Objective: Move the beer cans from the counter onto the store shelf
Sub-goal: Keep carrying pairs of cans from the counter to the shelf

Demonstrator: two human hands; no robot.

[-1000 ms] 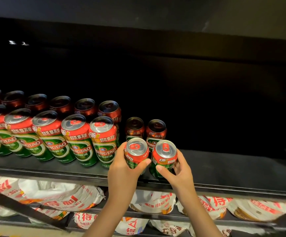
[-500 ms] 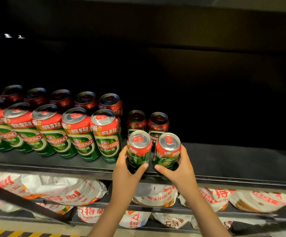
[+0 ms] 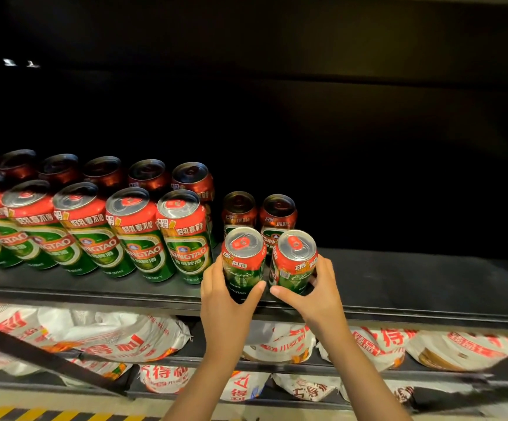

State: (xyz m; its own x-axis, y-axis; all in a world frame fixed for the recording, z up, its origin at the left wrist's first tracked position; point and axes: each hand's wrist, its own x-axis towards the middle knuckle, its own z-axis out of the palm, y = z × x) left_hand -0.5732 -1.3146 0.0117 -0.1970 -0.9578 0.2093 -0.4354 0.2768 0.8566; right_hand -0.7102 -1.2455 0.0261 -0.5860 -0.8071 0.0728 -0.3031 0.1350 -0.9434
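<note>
My left hand (image 3: 226, 302) grips a short red-and-green beer can (image 3: 243, 262) at the front edge of the black shelf (image 3: 413, 284). My right hand (image 3: 318, 294) grips a second short can (image 3: 295, 262) right beside it. Both cans stand upright, just in front of two more short cans (image 3: 258, 214) deeper on the shelf. To the left, two rows of taller beer cans (image 3: 137, 235) fill the shelf. The counter is out of view.
The shelf to the right of my hands is bare black board, and its back is dark. Below it, lower racks (image 3: 277, 364) hold white packets with red lettering (image 3: 119, 335). A yellow-and-black floor stripe (image 3: 34, 413) runs at the bottom left.
Both hands have carried their cans a little forward and up, onto the shelf's front edge, closer to the two short cans behind. The grips are unchanged.
</note>
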